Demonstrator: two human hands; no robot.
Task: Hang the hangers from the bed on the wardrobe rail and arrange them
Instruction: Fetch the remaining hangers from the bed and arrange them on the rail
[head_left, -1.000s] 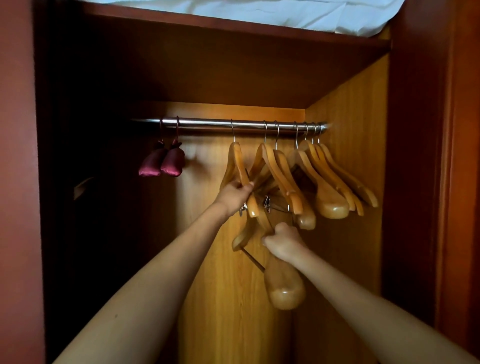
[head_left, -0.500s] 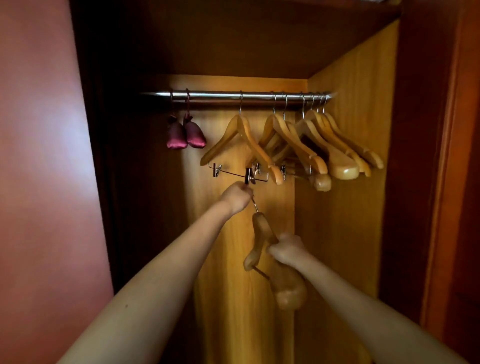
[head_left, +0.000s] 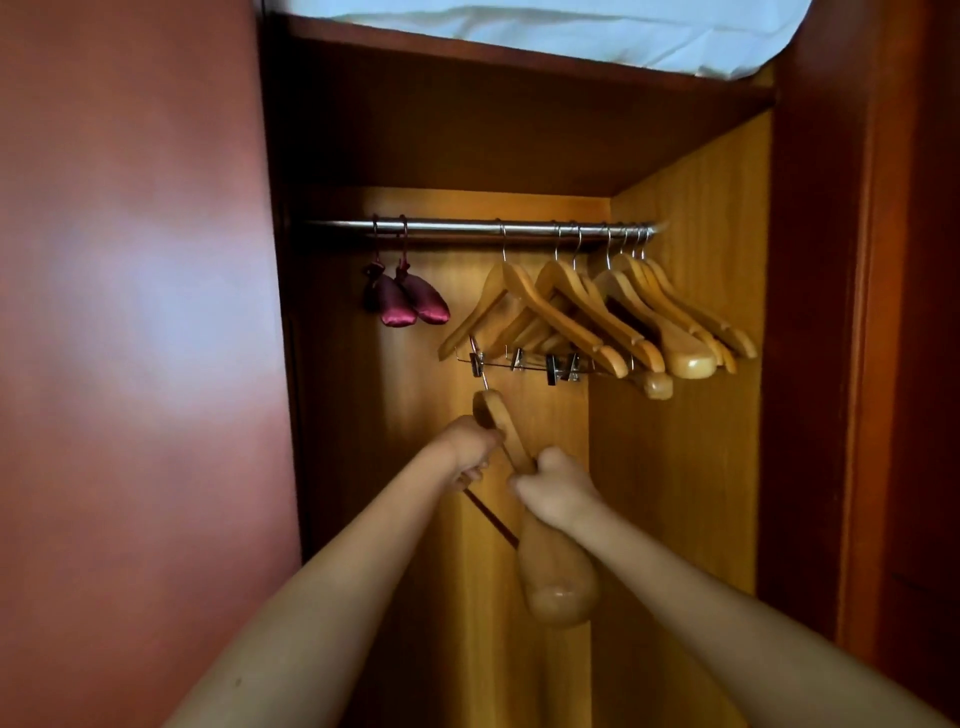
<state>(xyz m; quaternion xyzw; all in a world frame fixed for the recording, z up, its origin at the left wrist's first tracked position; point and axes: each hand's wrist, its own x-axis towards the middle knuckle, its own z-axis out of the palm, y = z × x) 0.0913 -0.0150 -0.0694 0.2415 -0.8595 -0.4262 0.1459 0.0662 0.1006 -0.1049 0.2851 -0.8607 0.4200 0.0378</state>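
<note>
honey-brown hangers (head_left: 587, 312), silver rail (head_left: 467, 227), maroon sachets (head_left: 408, 304)

Wardrobe rail (head_left: 457, 227): bright metal bar, horizontal, across the far upper part of the wardrobe. Hung hangers (head_left: 582, 306): several, light varnished wood with metal hooks, crowded on the rail's right half; the leftmost ones carry clip bars. Loose hanger (head_left: 558, 577): same wood, steeply tilted below the rail, broad end nearest, hook up by the leftmost clip, gripped by left hand (head_left: 470, 449) and right hand (head_left: 558, 496).
</note>
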